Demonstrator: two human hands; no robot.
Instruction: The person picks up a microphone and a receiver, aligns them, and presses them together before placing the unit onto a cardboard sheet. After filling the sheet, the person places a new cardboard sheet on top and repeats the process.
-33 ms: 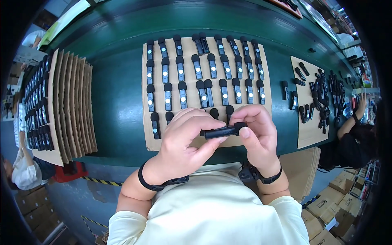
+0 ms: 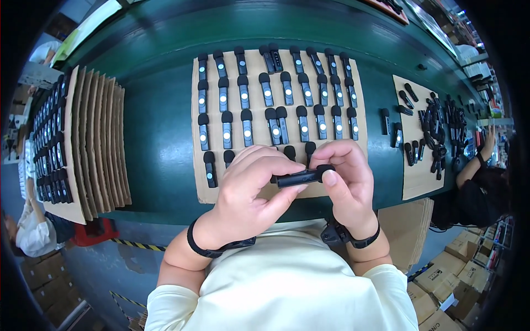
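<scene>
Nearest you, your left hand (image 2: 251,190) and right hand (image 2: 345,179) meet just above the near edge of the cardboard sheet (image 2: 254,66), each wearing a black wristband. Both grasp one small black device (image 2: 301,176), held level between them: your left thumb and fingers pinch its left end, your right thumb and forefinger pinch its rounded right end. Below the hands lies the sheet on the green table (image 2: 160,138), carrying rows of similar black devices (image 2: 273,94), most showing a small bright spot. To your left, a fanned stack of cardboard sheets (image 2: 96,143) stands beside a further tray of dark devices (image 2: 49,143). To your right, another cardboard sheet (image 2: 417,165) bears a loose heap of black parts (image 2: 439,127). Farther right, another person's arm (image 2: 472,163) reaches toward the table edge.
</scene>
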